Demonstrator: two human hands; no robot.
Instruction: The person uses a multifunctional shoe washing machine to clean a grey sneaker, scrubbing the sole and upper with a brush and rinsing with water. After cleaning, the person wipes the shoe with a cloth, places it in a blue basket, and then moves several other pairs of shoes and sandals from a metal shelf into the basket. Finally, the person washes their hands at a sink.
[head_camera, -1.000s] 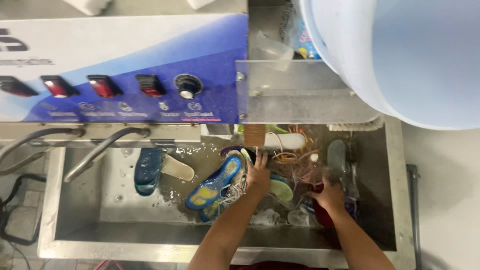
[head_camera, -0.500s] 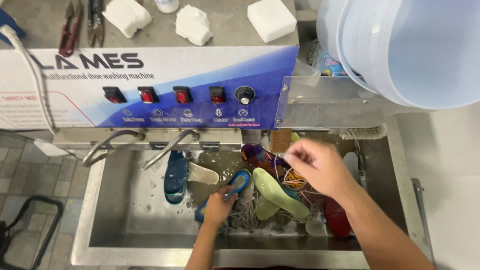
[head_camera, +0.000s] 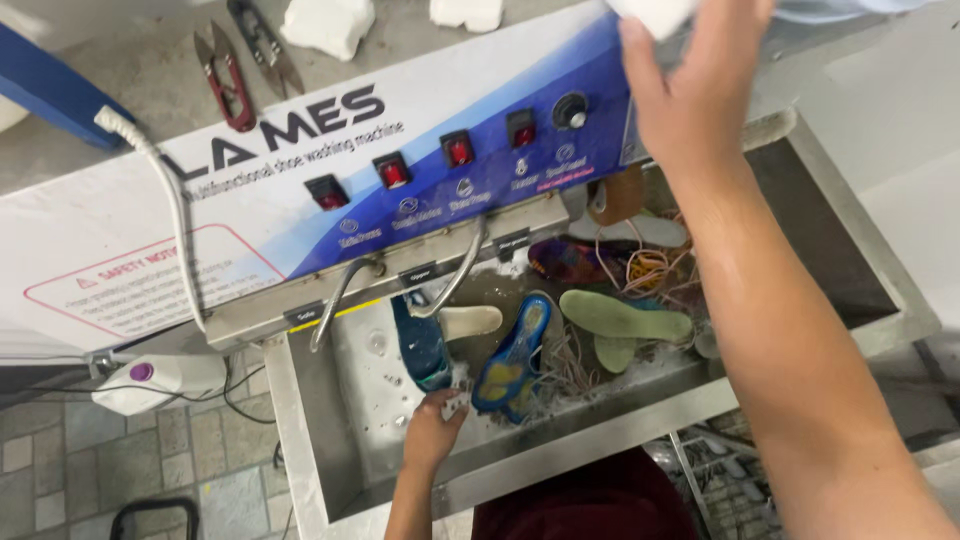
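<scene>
My left hand (head_camera: 432, 432) is low in the steel sink (head_camera: 330, 420), its fingers curled round a small white piece (head_camera: 455, 405). It sits at the near end of a blue and yellow insole (head_camera: 510, 358), beside a teal insole (head_camera: 420, 345). My right hand (head_camera: 690, 95) is raised over the washing machine's blue and white panel (head_camera: 300, 150). Its thumb and fingers close on a white block (head_camera: 655, 12) at the top edge of the view. Under that arm lie green insoles (head_camera: 625, 318), a dark patterned shoe (head_camera: 570, 258) and tangled laces (head_camera: 650, 268) in wet suds.
Two bent taps (head_camera: 455, 270) hang over the sink below red switches (head_camera: 393, 172) and a black knob (head_camera: 571, 110). Red snips (head_camera: 228, 85) and white blocks (head_camera: 325, 22) lie on the machine top. A white hand-held tool (head_camera: 155, 382) with a cable rests at the left.
My right hand has lifted out of the sink and gone up to the white block above the panel. My left hand has slid back to the near end of the blue insole. The view has tilted.
</scene>
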